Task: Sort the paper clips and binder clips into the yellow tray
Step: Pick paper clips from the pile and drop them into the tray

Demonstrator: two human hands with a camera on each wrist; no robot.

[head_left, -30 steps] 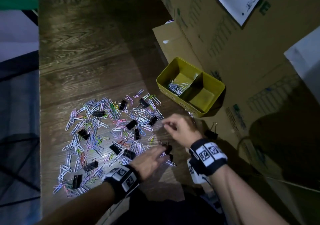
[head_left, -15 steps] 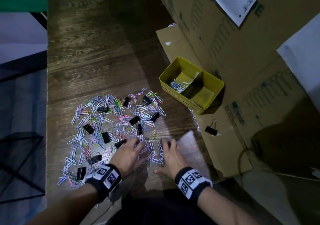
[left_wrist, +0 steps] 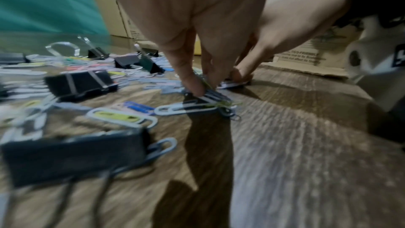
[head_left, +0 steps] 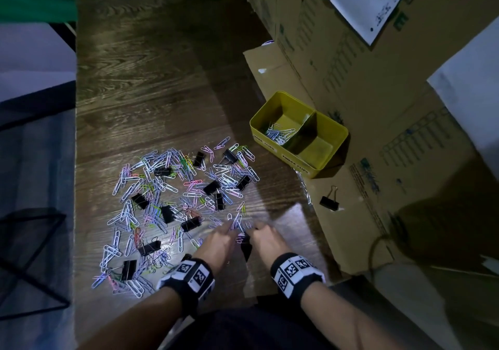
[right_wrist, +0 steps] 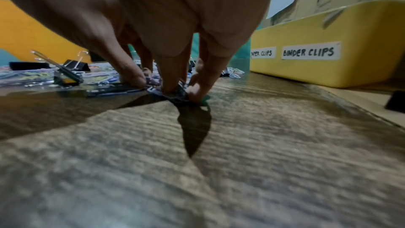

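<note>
Coloured paper clips (head_left: 186, 187) and black binder clips (head_left: 212, 187) lie scattered on the wooden table (head_left: 151, 85). The yellow tray (head_left: 280, 153) stands to the right on cardboard, and its left compartment holds a small bunch of paper clips (head_left: 276, 134). Labels on its front wall (right_wrist: 328, 70) read "PAPER CLIPS" and "BINDER CLIPS". Both hands meet at the near right edge of the pile. My left hand (head_left: 231, 228) pinches a bundle of paper clips (left_wrist: 210, 95) against the table. My right hand (head_left: 252, 233) pinches more paper clips (right_wrist: 175, 93) right beside it.
One binder clip (head_left: 329, 203) lies alone on the flattened cardboard (head_left: 351, 214) right of the pile. Tall cardboard boxes (head_left: 351, 66) stand behind the tray. A black wire frame (head_left: 32, 255) sits off the table's left edge.
My right hand came back from near the tray to the pile's near edge. My left hand slid right to meet it, and both now pinch paper clips there.
</note>
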